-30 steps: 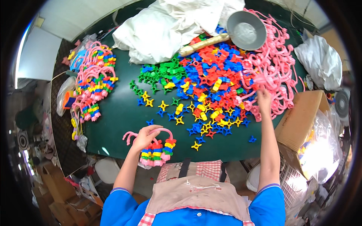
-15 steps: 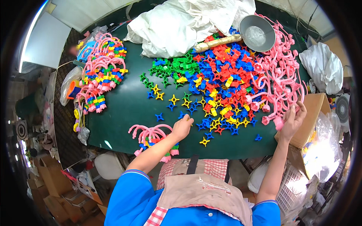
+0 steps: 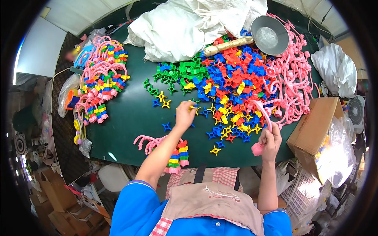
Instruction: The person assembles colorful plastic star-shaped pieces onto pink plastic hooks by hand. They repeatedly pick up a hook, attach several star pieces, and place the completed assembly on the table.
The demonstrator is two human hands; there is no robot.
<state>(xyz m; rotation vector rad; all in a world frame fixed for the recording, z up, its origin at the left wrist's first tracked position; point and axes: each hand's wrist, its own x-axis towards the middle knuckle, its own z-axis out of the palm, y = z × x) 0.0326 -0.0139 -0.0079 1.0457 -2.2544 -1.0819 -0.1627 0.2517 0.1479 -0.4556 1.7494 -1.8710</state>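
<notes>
My right hand (image 3: 271, 142) grips a pink curved plastic rod (image 3: 264, 111) with a flared end, held over the table's near right part. My left hand (image 3: 186, 115) is closed in a pinch over the middle of the table, with small yellow and blue plastic star pieces (image 3: 194, 106) at its fingertips; how many it holds is hidden. Loose green star pieces (image 3: 189, 71) lie beyond it. A large pile of red, blue and yellow pieces (image 3: 232, 82) spreads to its right. By my left forearm lie pink rods threaded with coloured pieces (image 3: 173, 157).
More threaded pink rods (image 3: 104, 76) are heaped at the left. Bare pink rods (image 3: 293, 74) pile up at the right, beside a grey bowl (image 3: 269, 35). A white sack (image 3: 173, 31) and a pale stick (image 3: 228, 46) lie at the back. A cardboard box (image 3: 315, 129) stands at the right edge.
My right hand has drawn a pink rod from the right-hand pile, inward and nearer to me. My left hand has moved slightly away from me and left, with small star pieces in its fingers.
</notes>
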